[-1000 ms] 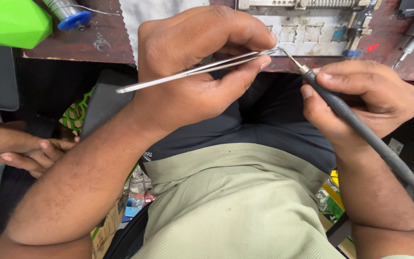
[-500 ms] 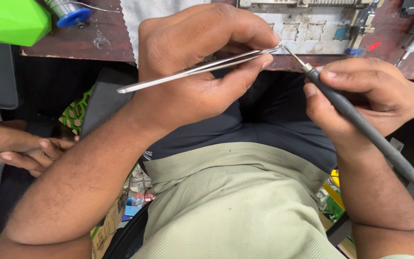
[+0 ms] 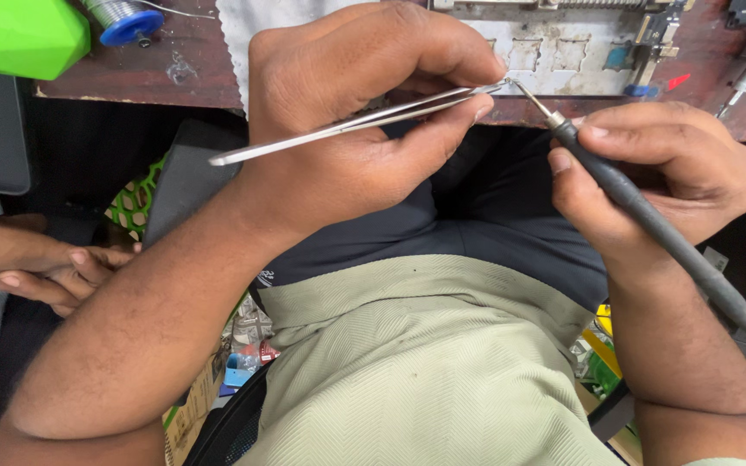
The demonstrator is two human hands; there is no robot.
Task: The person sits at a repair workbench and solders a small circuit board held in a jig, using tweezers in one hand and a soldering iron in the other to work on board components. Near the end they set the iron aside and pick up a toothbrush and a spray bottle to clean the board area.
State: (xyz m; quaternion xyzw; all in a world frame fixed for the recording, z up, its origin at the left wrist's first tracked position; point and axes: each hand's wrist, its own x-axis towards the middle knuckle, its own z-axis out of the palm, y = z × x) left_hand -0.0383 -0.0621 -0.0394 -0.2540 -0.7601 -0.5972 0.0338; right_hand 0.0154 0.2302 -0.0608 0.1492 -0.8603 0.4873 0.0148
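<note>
left hand [image 3: 364, 112] pinching tweezers [image 3: 347, 128], right hand [image 3: 658, 173] gripping soldering iron [image 3: 649, 224]

Repair workshop: solder spool [image 3: 120, 19], circuit board [image 3: 563, 47]

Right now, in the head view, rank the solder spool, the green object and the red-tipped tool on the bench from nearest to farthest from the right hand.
1. Red-tipped tool: on the bench just above the right hand.
2. Solder spool: blue, far across at the bench's upper left.
3. Green object: top-left corner, beyond the spool.
</note>
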